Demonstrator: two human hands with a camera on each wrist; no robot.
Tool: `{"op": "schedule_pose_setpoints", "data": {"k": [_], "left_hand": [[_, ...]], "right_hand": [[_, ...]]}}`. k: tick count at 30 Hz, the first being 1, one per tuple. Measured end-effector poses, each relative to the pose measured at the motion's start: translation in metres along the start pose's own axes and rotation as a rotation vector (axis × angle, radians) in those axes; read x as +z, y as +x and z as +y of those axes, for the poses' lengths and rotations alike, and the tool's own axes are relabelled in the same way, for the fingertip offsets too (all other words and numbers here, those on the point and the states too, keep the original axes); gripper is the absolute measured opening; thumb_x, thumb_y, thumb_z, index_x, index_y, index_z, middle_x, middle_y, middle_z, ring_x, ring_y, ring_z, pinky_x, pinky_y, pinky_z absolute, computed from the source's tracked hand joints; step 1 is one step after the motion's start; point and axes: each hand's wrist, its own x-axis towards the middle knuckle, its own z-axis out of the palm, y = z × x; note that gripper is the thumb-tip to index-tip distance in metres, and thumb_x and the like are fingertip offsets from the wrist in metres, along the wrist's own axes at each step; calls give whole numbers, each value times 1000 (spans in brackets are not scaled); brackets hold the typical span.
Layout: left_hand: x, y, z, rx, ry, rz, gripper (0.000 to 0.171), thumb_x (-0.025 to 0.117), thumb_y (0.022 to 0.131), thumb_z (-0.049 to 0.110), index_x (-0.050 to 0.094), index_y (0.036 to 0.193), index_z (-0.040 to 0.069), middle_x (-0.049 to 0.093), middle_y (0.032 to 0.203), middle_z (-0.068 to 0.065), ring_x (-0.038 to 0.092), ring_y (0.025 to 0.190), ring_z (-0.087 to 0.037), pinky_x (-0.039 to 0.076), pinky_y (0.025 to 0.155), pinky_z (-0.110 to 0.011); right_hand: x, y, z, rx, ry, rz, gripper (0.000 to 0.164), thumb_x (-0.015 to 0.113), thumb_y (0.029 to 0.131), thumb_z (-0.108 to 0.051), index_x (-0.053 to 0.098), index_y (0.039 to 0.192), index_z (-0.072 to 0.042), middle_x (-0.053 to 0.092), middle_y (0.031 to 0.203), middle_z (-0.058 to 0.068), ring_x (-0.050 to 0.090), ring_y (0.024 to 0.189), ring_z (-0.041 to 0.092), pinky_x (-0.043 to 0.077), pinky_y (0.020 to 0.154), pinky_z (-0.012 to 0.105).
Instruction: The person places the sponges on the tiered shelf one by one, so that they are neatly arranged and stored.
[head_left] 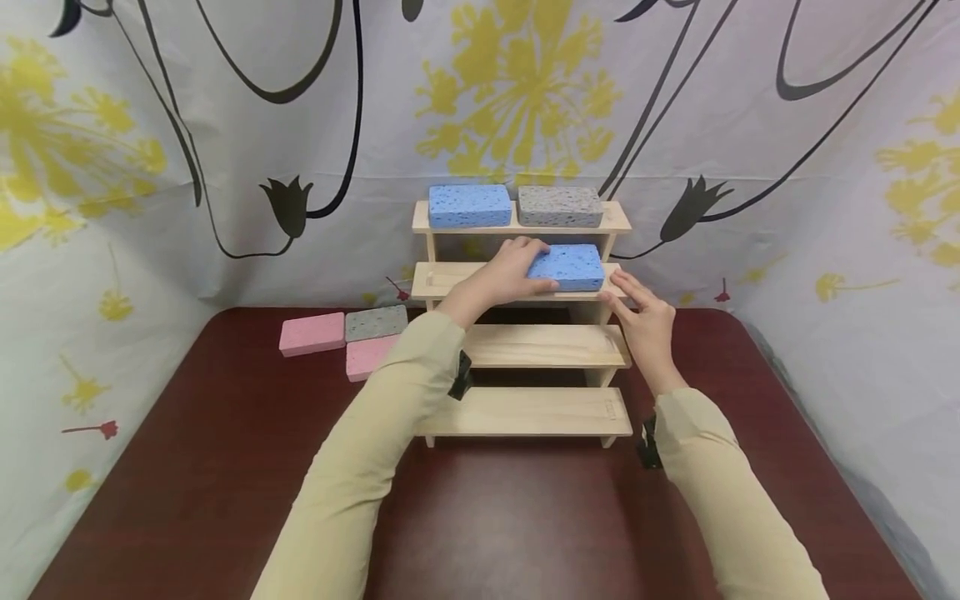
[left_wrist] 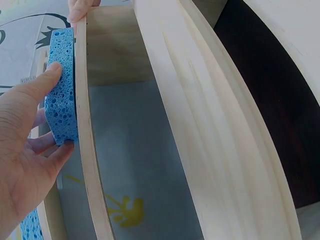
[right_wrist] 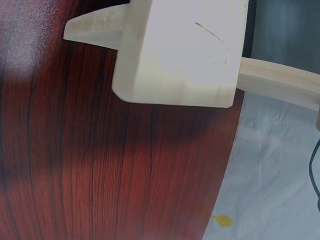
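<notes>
A wooden stepped rack with several tiers stands on a dark red-brown table. On its second tier from the top lies a blue sponge, toward the right end. My left hand grips this sponge from its left side; in the left wrist view the thumb presses one face of the sponge and the fingers curl round its end. My right hand is at the right end of the same tier, fingers fairly straight, fingertips right at the board's end. The right wrist view shows only the rack's end and the table.
On the top tier sit another blue sponge and a grey sponge. Left of the rack, a pink sponge, a grey one and a second pink one, partly behind my left sleeve, lie on the table. A patterned cloth hangs behind.
</notes>
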Motion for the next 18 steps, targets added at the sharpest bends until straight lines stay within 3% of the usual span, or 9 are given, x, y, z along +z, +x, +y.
{"op": "schedule_pose_setpoints", "data": {"k": [9, 14, 18], "left_hand": [[5, 2, 6, -14, 48, -19, 63, 52, 89, 45, 33, 139, 12, 26, 148, -11, 23, 137, -26, 28, 109, -38], [4, -9, -1, -22, 54, -4, 67, 53, 88, 44, 28, 143, 15, 15, 152, -13, 14, 141, -29, 29, 109, -44], [1, -24, -14, -12, 22, 11, 69, 54, 89, 42, 25, 144, 12, 15, 153, -13, 15, 140, -29, 25, 111, -43]], "right_hand": [[-2, 3, 0, 8, 2, 0, 40, 73, 74, -24, 67, 110, -8, 64, 117, 7, 57, 113, 20, 36, 86, 2], [0, 3, 0, 27, -13, -12, 41, 73, 74, -26, 67, 111, -10, 63, 118, 5, 56, 114, 18, 38, 89, 5], [1, 1, 0, 26, -17, -8, 41, 73, 74, -27, 67, 111, -10, 64, 117, 5, 57, 113, 18, 37, 87, 3]]}}
